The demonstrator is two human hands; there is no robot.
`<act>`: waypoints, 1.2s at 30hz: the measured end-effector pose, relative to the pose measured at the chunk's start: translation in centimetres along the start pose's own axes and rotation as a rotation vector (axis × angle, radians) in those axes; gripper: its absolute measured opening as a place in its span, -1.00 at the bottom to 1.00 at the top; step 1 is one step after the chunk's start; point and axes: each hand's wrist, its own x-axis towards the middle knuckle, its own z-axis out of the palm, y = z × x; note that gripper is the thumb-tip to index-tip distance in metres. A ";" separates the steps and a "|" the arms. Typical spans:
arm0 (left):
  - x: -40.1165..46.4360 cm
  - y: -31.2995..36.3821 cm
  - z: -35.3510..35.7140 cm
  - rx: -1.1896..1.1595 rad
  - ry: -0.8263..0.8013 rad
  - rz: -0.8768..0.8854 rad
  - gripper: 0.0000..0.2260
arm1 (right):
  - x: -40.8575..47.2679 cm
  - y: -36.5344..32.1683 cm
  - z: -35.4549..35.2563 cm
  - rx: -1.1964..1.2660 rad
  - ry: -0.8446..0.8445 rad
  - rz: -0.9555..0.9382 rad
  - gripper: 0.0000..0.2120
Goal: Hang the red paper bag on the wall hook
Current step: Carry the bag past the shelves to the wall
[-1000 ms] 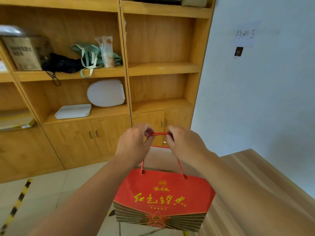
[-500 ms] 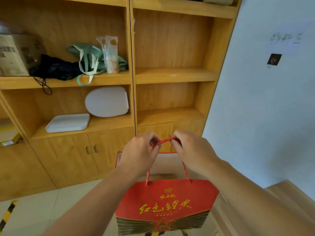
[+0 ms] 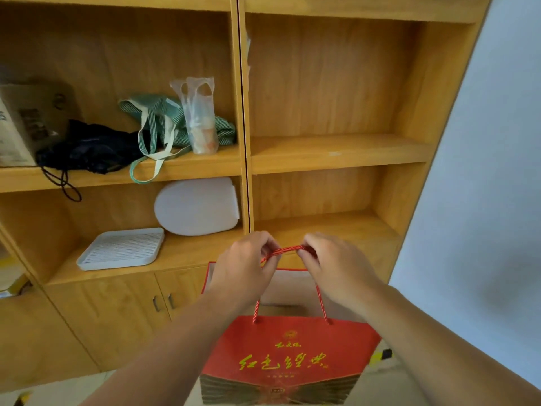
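Observation:
The red paper bag (image 3: 288, 358) with yellow lettering hangs in the air at the bottom centre. Its red twisted rope handle (image 3: 285, 251) is stretched between my two hands. My left hand (image 3: 244, 266) pinches the rope's left end and my right hand (image 3: 336, 265) pinches its right end. The bag's mouth is open and faces me. The wall hook is out of view; only a bare stretch of the pale wall (image 3: 483, 171) shows on the right.
A wooden shelf unit (image 3: 336, 153) fills the view ahead. Its left bays hold a cardboard box (image 3: 23, 124), a black bag (image 3: 87, 148), a green striped bag (image 3: 164, 121), a clear plastic bag (image 3: 200, 115), a white lid (image 3: 197, 206) and a white tray (image 3: 121, 249). Cabinet doors (image 3: 131, 312) sit below.
The view has moved closer to the shelves and swung left, so the hook and paper note on the wall have left the frame. Both hands keep hold of the rope handle.

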 end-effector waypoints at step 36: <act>33.7 3.5 21.9 -0.646 -0.468 0.604 -0.93 | 14.9 18.2 -0.8 -0.395 0.129 0.814 -0.90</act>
